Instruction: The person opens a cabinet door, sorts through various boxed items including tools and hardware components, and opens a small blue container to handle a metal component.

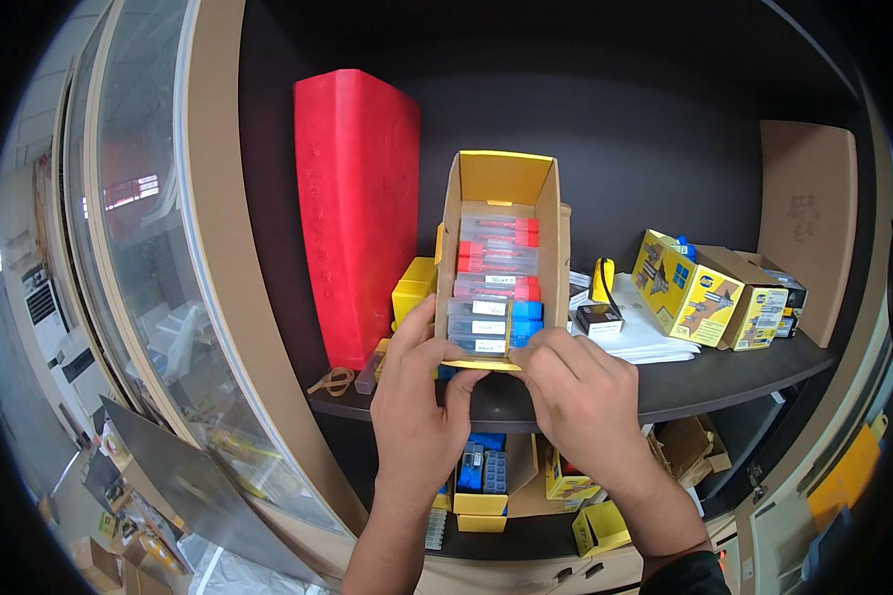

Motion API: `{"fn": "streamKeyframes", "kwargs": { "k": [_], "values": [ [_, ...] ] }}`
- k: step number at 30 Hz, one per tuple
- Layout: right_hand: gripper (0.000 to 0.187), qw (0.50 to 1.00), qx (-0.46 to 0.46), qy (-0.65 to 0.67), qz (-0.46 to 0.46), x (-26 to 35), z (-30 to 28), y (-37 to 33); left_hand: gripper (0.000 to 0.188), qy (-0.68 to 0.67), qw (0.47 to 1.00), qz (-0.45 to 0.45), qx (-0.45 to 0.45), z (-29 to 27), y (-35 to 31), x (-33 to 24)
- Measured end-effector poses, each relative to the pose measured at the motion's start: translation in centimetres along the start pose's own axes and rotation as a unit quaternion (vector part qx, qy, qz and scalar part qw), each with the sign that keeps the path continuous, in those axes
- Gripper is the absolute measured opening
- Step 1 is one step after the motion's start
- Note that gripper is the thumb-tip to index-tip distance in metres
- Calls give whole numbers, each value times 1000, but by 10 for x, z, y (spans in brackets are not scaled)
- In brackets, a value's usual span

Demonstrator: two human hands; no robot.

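Note:
Between my two hands an open yellow cardboard box is tilted toward me, in front of the upper shelf. Inside lie several clear plastic tubes with red caps. Nearer to me are several labelled clear tubes with blue caps. My left hand grips the box's near left corner, its thumb under the front edge and a finger reaching over the rim. My right hand is closed at the near right corner, fingertips pressed on the box edge beside the blue caps. Its fingertips are partly hidden.
A tall red binder-like case stands left on the dark shelf. Yellow printed boxes, white papers and a brown cardboard panel are at the right. Below sits a yellow box of blue cases. A glass door flanks the left.

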State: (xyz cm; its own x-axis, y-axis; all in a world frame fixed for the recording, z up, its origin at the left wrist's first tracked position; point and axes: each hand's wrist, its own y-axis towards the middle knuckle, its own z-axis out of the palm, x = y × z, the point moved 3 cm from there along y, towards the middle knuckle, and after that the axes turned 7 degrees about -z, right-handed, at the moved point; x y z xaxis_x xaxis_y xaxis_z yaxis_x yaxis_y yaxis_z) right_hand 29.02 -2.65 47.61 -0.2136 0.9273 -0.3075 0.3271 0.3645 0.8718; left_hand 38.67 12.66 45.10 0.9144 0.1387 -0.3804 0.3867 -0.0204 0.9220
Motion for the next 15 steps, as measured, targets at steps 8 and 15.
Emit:
{"fn": "streamKeyframes", "kwargs": {
  "k": [8, 15],
  "values": [
    [26, 1000, -8, -1, -11, 0, 1, -4, 36, 6, 999, 31, -12, 0, -3, 3],
    [21, 1000, -21, 10, -16, 2, -2, -2, 33, -21, 998, 50, -28, 3, -5, 7]
  ]
}}
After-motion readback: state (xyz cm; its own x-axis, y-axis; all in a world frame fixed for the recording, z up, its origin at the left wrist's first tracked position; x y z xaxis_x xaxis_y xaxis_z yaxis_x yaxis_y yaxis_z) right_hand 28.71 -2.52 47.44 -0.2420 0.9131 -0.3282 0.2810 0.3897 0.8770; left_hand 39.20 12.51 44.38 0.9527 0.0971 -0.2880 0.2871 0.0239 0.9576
